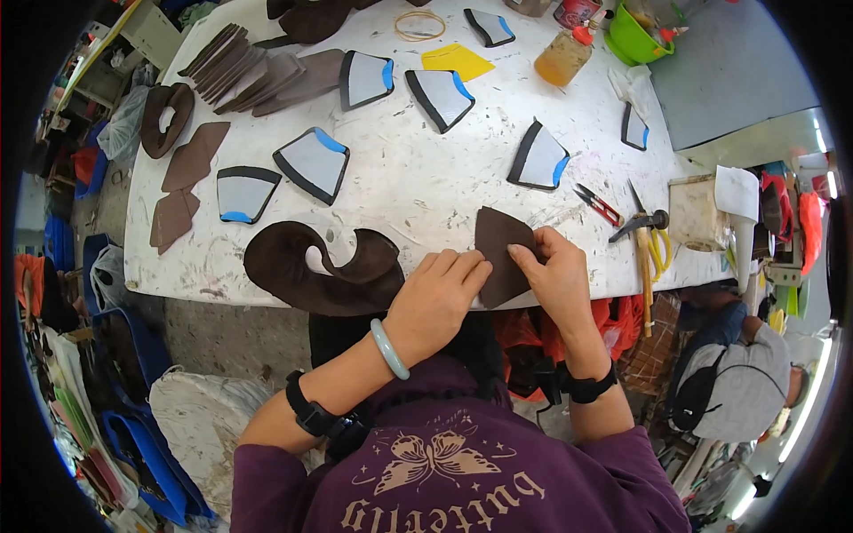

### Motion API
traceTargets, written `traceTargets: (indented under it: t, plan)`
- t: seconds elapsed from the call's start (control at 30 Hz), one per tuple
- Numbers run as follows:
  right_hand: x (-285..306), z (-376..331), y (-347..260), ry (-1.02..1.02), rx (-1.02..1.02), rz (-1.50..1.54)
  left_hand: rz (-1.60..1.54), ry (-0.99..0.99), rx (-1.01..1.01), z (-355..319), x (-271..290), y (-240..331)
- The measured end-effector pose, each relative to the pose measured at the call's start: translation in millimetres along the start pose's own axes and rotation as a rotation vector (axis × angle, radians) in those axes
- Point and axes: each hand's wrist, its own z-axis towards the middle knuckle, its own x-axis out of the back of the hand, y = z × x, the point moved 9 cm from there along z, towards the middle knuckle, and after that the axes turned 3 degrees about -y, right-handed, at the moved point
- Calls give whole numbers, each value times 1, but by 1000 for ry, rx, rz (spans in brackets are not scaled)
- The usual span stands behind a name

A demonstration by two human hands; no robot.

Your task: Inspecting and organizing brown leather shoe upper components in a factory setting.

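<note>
A dark brown flat piece of leather-like material (499,244) is held over the table's near edge. My right hand (560,271) pinches its right side, thumb on top. My left hand (444,289) has its fingers closed at the piece's lower left edge; their tips are partly hidden. Just left of that hand, a curled dark brown padded piece (289,271) lies at the table edge. Beyond my hands are several grey panels with black borders and blue patches, such as this panel (540,158) and another one (315,164).
Small scissors (598,206), a hammer (641,224) and yellow-handled scissors (660,253) lie at the right. At the back stand a bottle of amber liquid (563,58) and a green bowl (633,40). Stacked brown pieces (227,71) lie far left on the white table (400,182). A person (751,382) is at right.
</note>
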Motion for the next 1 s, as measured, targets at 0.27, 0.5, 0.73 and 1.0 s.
traceTargets:
  t: [0.27, 0.5, 0.73, 1.0]
  plan:
    - [2, 1, -6, 18, 8, -126, 95, -41, -178, 21, -4, 0]
    - [2, -8, -13, -87, 25, -164, 118, -121, -210, 36, -11, -10]
    - [-2, -11, -2, -178, -88, 65, 67, -90, -183, 34, -11, -16]
    - [-3, -11, 2, -154, -93, 69, 34, -104, -163, 33, -12, -18]
